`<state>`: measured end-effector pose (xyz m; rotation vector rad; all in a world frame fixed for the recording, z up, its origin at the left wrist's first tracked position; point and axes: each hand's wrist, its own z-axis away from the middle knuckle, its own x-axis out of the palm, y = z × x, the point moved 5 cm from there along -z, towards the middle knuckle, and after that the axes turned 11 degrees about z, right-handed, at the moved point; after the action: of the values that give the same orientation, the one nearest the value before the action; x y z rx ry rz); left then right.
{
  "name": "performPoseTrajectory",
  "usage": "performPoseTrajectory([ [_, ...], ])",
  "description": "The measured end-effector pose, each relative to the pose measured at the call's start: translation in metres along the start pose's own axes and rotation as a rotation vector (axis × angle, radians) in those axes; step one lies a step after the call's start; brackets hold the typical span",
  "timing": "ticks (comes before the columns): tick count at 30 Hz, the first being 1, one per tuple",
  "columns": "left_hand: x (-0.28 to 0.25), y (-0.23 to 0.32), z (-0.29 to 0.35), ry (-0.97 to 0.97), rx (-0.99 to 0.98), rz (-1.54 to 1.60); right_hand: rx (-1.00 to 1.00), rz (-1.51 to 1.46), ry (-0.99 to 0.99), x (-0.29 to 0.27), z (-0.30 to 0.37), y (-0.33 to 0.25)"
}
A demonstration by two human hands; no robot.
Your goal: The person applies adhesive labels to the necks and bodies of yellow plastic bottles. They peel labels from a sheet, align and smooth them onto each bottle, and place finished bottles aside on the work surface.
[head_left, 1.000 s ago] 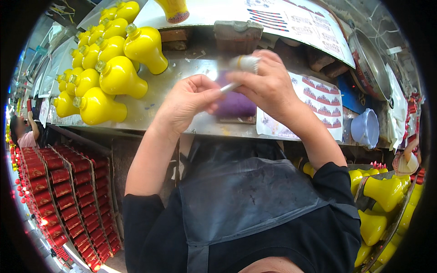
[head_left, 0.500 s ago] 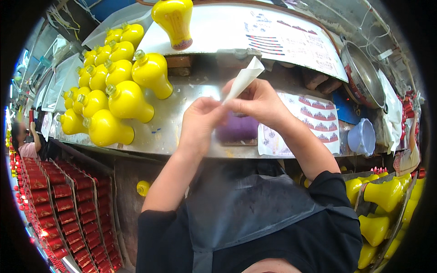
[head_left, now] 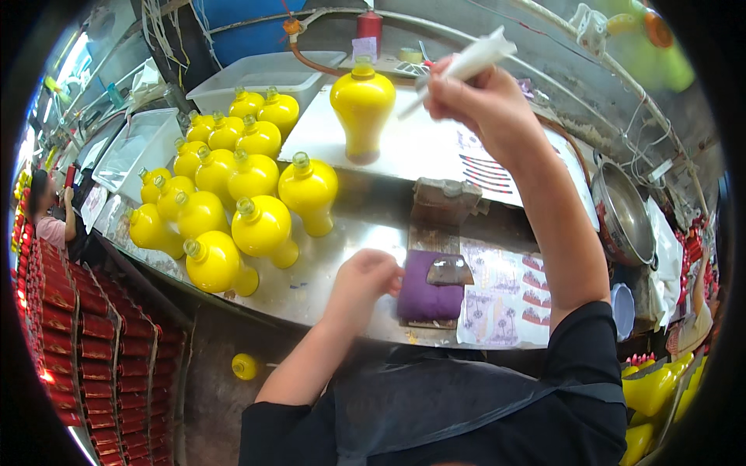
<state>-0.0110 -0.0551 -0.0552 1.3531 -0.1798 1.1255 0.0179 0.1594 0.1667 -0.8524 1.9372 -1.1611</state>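
The right hand (head_left: 486,105) is raised over the far part of the worktop (head_left: 342,256), its fingers closed around a white tube (head_left: 470,60) that slants up to the right, with a thin strip or nozzle jutting down to the left from the grip (too blurred to say which). Just left of that hand, a single yellow vase-shaped bottle (head_left: 362,109) stands upright on a white board (head_left: 420,147) at the worktop's far edge, apart from the hand.

The left hand (head_left: 365,279) rests low, near the worktop's near edge, loosely curled with nothing visibly in it; its fingertips lie against the left side of a purple pad (head_left: 423,291). On the pad's upper right corner sits a small grey metal piece (head_left: 449,269), and behind it a worn wooden block (head_left: 444,203) stands on a narrow board. To the pad's right, printed label sheets (head_left: 505,299) lie flat, reaching the near edge.

On the worktop's left half a cluster of yellow bottles (head_left: 233,202) stands upright, packed close, the nearest of them near the left hand but not touching it. A metal bowl (head_left: 625,217) sits at the right end. Below the near edge one small yellow bottle (head_left: 244,366) lies on the floor, and stacks of red boxes (head_left: 62,334) run along the left. The person wears a dark apron (head_left: 420,404).
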Motion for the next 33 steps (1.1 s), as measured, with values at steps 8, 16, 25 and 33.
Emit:
performPoseTrajectory([
  [8,-0.034,-0.001,-0.004,0.003,-0.058,0.042,0.110,-0.051,0.148,0.005,-0.121,0.030],
  [16,-0.058,0.005,-0.010,-0.019,-0.070,0.116,0.167,0.127,0.128,0.003,-0.144,0.054],
  [25,-0.066,0.008,-0.009,-0.039,-0.097,0.105,0.022,0.653,-0.095,0.027,-0.149,0.032],
  [33,-0.073,0.010,-0.003,0.039,-0.098,0.138,0.180,0.516,-0.079,0.035,-0.144,0.048],
])
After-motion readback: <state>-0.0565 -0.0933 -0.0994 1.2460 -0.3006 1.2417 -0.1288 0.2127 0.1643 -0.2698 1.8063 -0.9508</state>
